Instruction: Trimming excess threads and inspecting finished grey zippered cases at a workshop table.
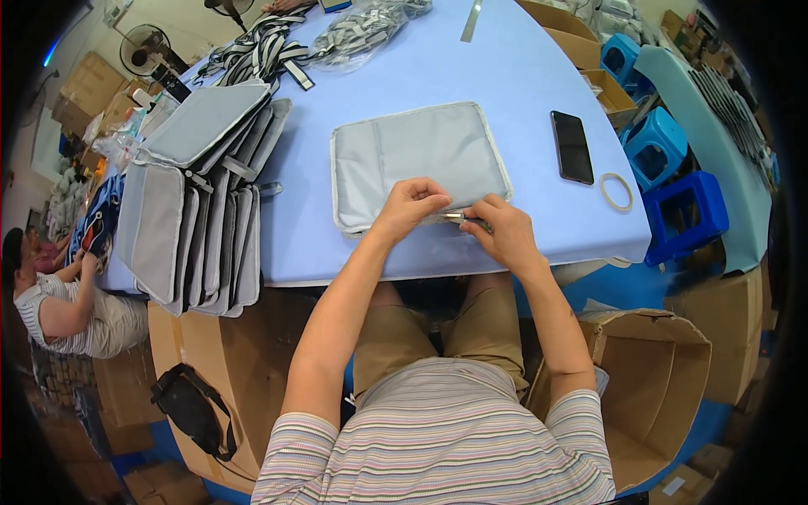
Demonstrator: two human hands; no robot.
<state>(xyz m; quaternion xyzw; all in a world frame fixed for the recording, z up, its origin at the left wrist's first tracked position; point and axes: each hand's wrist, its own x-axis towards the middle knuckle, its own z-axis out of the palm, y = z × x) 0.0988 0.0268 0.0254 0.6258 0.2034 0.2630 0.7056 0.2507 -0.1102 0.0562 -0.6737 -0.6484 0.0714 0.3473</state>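
Plainly, grey case (421, 156): flat, rounded corners, whitish trim, faint seam; near the table's (303, 240) front edge.
Left hand (410, 210): pinching its near edge.
Right hand (507, 236): gripping small metal-tipped tool (455, 216).

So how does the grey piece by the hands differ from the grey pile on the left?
The grey piece is single and lies flat; the grey pile has many pieces, some tilted and fanned out. The grey piece sits wholly on the table; the grey pile overhangs its near edge. Both show grey surfaces and pale edging.
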